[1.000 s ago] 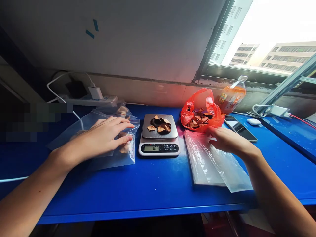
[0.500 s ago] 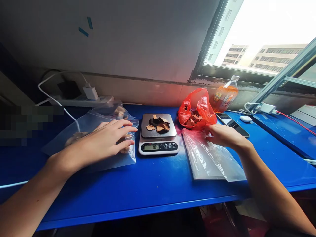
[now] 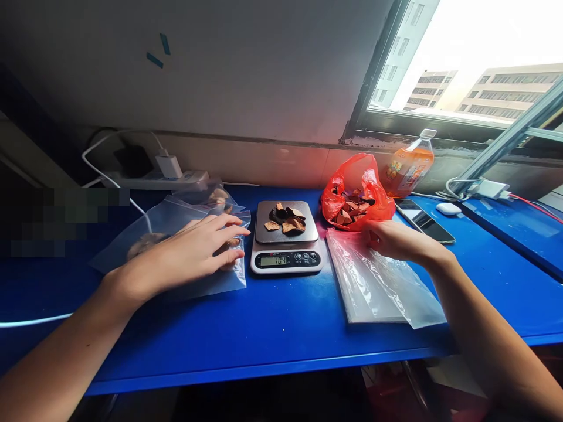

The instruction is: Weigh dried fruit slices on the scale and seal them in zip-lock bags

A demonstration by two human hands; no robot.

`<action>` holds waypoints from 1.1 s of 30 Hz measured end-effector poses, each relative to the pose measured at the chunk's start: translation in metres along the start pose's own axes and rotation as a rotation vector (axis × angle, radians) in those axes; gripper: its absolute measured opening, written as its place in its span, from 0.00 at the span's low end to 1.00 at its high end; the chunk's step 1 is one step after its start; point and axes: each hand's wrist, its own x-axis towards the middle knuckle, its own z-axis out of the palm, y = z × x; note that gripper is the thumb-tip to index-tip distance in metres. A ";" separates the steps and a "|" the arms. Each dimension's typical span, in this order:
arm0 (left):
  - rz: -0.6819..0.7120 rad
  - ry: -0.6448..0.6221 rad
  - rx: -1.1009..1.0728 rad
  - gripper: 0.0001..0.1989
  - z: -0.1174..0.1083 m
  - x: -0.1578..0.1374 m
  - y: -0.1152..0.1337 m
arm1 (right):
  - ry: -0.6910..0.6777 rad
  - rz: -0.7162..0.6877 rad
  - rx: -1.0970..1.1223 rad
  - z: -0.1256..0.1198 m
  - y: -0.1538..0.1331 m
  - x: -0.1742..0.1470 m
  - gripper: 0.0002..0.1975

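Note:
A digital kitchen scale (image 3: 288, 262) stands in the middle, its display seeming to read 10.4. Several dried brown slices (image 3: 290, 223) lie on its metal plate. My left hand (image 3: 206, 246) rests over clear zip bags (image 3: 211, 285) holding pale brown pieces, with fingers spread toward the scale. My right hand (image 3: 398, 240) is closed in a pinch at the top end of a stack of clear plastic bags (image 3: 369, 287); its fingertips are partly hidden. Just behind it, a red plastic bag (image 3: 382, 205) sits open with reddish-brown dried slices (image 3: 352, 208) inside.
A bottle of orange drink (image 3: 409, 167) stands by the wall, behind a phone (image 3: 424, 221) and a small white case (image 3: 448, 209). On the left, a power strip (image 3: 193, 179) carries a white charger (image 3: 169, 164) and cable. The blue table's front edge (image 3: 264, 373) runs nearest me.
The view has shifted slightly, so everything on the table appears a little to the right. Both hands keep nearly the same places, and the slices on the scale are unchanged.

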 end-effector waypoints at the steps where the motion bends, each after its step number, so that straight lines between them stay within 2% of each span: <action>1: -0.005 -0.008 0.001 0.27 -0.001 0.000 0.000 | -0.029 0.002 -0.006 0.000 -0.001 0.000 0.06; 4: -0.006 -0.028 0.012 0.27 0.000 0.000 -0.001 | -0.106 0.021 -0.023 -0.003 -0.003 0.001 0.06; 13: 0.078 0.037 0.004 0.23 0.005 -0.002 -0.006 | -0.075 0.015 -0.004 -0.005 -0.010 0.002 0.06; 19: 0.051 0.038 0.005 0.24 0.003 -0.002 -0.003 | -0.068 -0.011 0.002 -0.008 -0.018 0.003 0.06; 25: 0.095 0.071 -0.001 0.23 0.003 -0.002 -0.001 | -0.080 -0.026 0.021 -0.009 -0.017 -0.001 0.07; 29: 0.165 0.143 -0.037 0.20 0.000 -0.004 0.005 | 0.092 -0.104 0.087 -0.025 -0.017 -0.018 0.07; 31: 0.227 0.189 -0.077 0.19 -0.002 -0.006 0.011 | 0.214 -0.159 0.136 -0.037 -0.026 -0.024 0.06; 33: 0.296 0.238 -0.146 0.17 -0.004 -0.009 0.019 | 0.325 -0.143 0.141 -0.048 -0.045 -0.025 0.06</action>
